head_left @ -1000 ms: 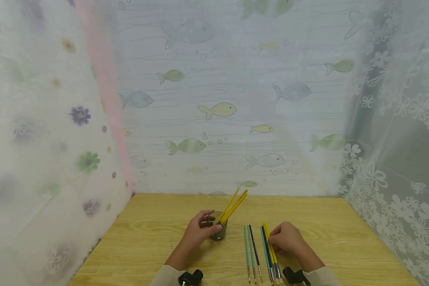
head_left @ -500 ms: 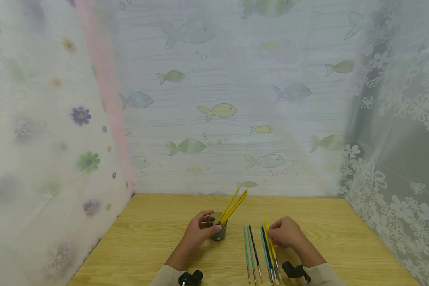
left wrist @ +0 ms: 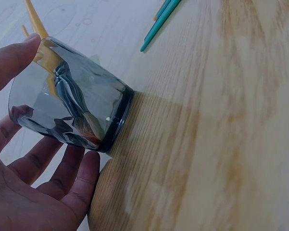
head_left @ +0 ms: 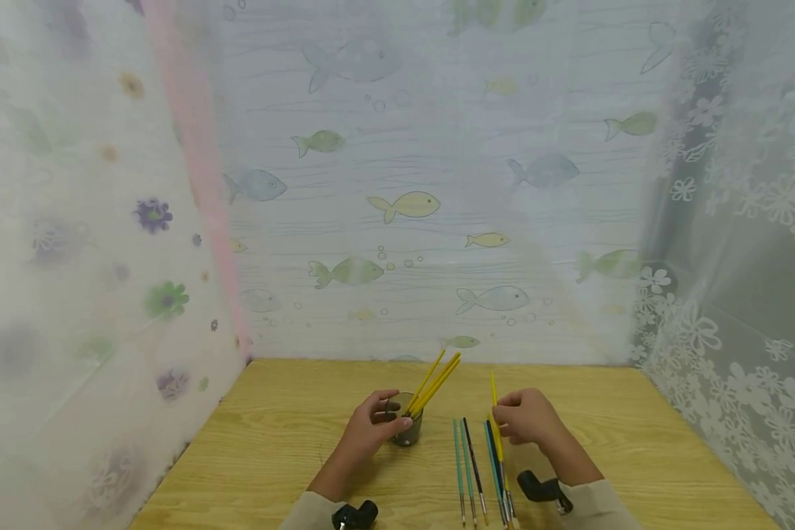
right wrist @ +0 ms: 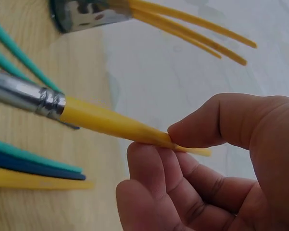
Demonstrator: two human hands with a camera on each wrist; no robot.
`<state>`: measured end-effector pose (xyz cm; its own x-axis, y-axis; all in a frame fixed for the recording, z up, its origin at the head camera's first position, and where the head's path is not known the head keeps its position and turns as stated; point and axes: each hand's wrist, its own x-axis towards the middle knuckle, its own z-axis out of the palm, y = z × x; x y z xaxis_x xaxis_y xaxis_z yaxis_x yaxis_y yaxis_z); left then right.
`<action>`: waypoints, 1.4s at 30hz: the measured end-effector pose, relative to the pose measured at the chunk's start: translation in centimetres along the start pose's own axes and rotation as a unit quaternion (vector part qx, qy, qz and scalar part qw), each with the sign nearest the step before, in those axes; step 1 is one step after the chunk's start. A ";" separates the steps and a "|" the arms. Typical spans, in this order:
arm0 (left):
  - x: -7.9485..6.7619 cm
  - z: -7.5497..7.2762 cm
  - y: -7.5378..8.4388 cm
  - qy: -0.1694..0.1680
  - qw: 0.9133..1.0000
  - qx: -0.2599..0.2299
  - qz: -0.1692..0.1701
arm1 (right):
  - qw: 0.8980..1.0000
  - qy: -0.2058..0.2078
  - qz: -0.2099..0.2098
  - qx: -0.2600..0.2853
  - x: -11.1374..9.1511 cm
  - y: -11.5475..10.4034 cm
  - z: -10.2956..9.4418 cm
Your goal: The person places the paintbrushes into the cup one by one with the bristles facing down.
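My left hand [head_left: 369,428] holds a smoky clear glass [head_left: 408,434] on the table, thumb at the rim and fingers round its far side. Three yellow-handled paintbrushes [head_left: 441,380] lean to the right in it, bristles down, as the left wrist view shows through the glass wall [left wrist: 113,98]. To the right, my right hand [head_left: 530,421] pinches a yellow paintbrush [right wrist: 103,118] by its handle between thumb and fingertips. Its metal ferrule [right wrist: 24,94] points back towards me. Under it lie a teal brush [right wrist: 38,155], a blue brush [right wrist: 38,166] and another yellow brush [right wrist: 38,179].
Two teal paintbrushes [head_left: 458,464] and a dark one [head_left: 473,462] lie side by side between the hands. The wood-grain table [head_left: 271,456] ends at a fish-print curtain [head_left: 411,243] behind, with flowered sheets [head_left: 165,298] at both sides.
My right hand has slid one yellow paintbrush forward and lifted it from the row on the right. The left hand and the glass have stayed in place.
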<state>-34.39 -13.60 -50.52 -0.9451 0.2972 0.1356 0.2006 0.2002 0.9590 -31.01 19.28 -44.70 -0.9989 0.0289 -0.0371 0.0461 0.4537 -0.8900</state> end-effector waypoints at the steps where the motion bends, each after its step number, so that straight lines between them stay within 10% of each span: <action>1: 0.0 0.0 0.0 0.000 1.000 -0.001 -0.003 | 1.000 0.000 -0.001 0.008 0.1 -0.1 0.0; 42: 0.1 0.1 -0.1 0.006 1.000 0.002 -0.004 | 0.966 0.068 -0.109 0.223 -0.8 -5.8 0.5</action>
<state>-34.51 -13.48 -50.62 -0.9496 0.2848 0.1310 0.1940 0.2058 0.9592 -30.52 16.15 -39.74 -0.9727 0.1058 0.2065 -0.2040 0.0336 -0.9784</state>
